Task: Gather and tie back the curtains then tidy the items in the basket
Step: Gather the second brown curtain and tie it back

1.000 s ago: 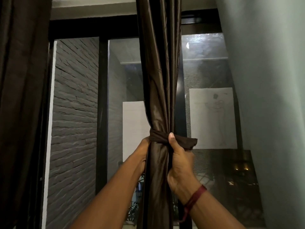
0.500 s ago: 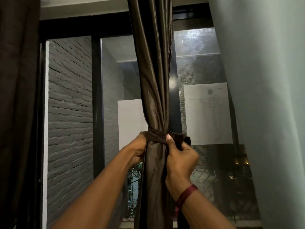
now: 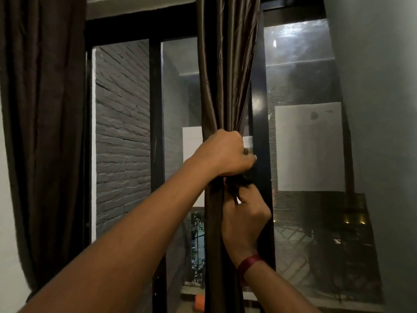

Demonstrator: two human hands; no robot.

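A black-framed window (image 3: 155, 132) is set between grey walls (image 3: 379, 109). A grey brick wall (image 3: 123, 136) is seen outside. 2 white sheets (image 3: 310, 146) are fixed to the glass.

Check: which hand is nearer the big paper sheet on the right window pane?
Right. The right hand works the tie at the curtain, below-left of the paper sheet; the left hand grips the curtain farther left.

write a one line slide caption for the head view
Left hand grips the gathered brown curtain while the right hand pinches the dark tie-back below it.
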